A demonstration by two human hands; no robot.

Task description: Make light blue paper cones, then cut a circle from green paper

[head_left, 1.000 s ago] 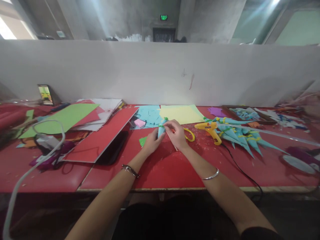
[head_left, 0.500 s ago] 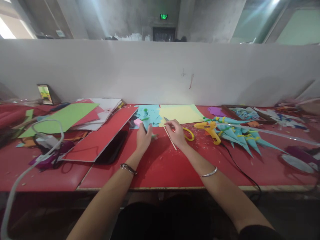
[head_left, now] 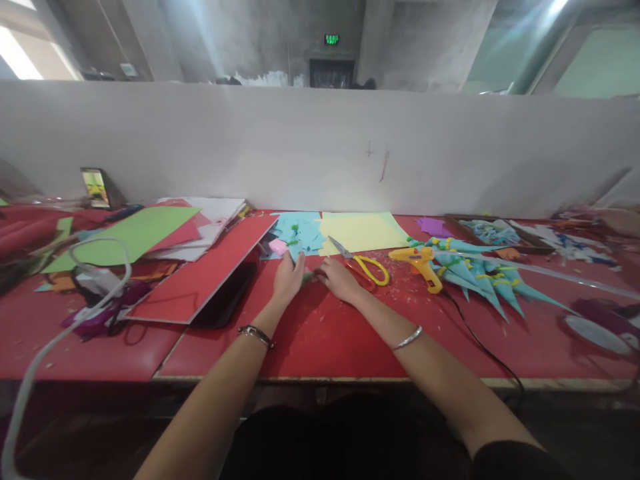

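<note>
My left hand (head_left: 289, 279) is closed, its thumb and fingers pressed together around something mostly hidden. A small pink piece (head_left: 278, 247) shows just beyond its fingertips. Between the two hands a small greenish bit (head_left: 307, 276) shows, too blurred to name. My right hand (head_left: 341, 280) is closed in a pinch close to that bit; what its fingers hold, if anything, cannot be made out. Scissors (head_left: 371, 269) with yellow and orange handles lie just beyond and right of my right hand, blades toward the yellow paper (head_left: 363, 231).
Light blue paper pieces (head_left: 303, 230) lie at the back. A yellow glue gun (head_left: 419, 265) and blue paper cones (head_left: 480, 277) are on the right, near a tray (head_left: 530, 243) of scraps. A tilted red board (head_left: 200, 273) and a white cable (head_left: 37, 353) stand on the left.
My right hand has moved down and left, closer to my left hand. The scissors blades now show uncovered. The thin pale stick beside my right hand is no longer seen.
</note>
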